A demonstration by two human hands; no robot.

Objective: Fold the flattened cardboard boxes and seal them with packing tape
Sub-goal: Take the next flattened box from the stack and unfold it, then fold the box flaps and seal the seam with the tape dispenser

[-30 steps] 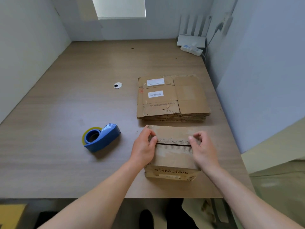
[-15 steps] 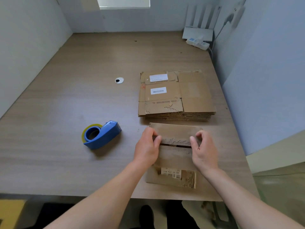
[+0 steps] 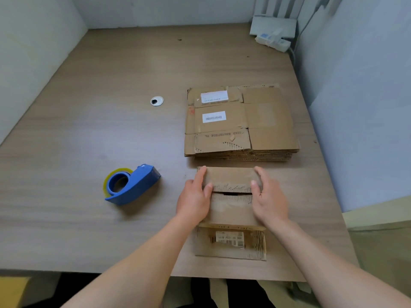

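Risk, as we judged it: the box (image 3: 231, 210) stood right of centre by the tabletop's (image 3: 89, 130) near edge, just near of the stack of flattened boxes (image 3: 240, 121). The left hand (image 3: 195, 196) and right hand (image 3: 266, 201) lay released, fingers mostly straight. They pressed the two top flaps together from either side, thumbs by the seam, grasping nothing. A dark gap showed between the flaps.

The tape dispenser (image 3: 131, 185) lay well apart to the left, so reaching it would free one hand, and the flaps could spring open. The flap edges looked torn, with corrugation bared; we expected tape to bond poorly there. A labelled flap (image 3: 230, 240) splayed flat toward the near edge, where a shove could slide the box off.

Surface: wood-grain laminate with a cable grommet (image 3: 157, 101) left of the stack. Room: pale walls closed in left, far and right. A power strip (image 3: 272, 41) sat in the far right corner.
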